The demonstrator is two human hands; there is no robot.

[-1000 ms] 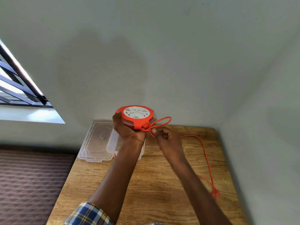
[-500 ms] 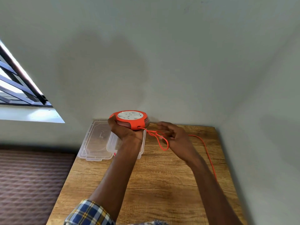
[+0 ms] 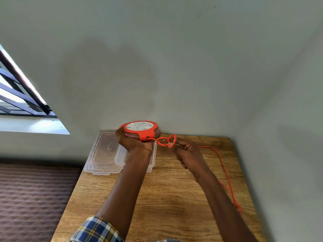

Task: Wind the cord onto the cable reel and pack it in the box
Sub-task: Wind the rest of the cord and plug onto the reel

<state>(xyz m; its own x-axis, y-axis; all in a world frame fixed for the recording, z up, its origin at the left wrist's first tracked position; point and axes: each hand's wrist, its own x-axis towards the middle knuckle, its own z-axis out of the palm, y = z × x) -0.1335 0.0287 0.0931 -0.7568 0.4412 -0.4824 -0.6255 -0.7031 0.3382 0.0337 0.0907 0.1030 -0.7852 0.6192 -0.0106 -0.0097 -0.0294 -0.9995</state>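
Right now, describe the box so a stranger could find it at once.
On the wooden table, at its far left corner by the wall, lies the clear plastic box, partly behind the left hand. Its matching lid lies flat alongside; the box is the deeper piece.

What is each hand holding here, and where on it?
The left hand holds the cable reel from beneath, by its near-left rim. The right hand pinches the orange cord at a loop just outside the reel's outlet.
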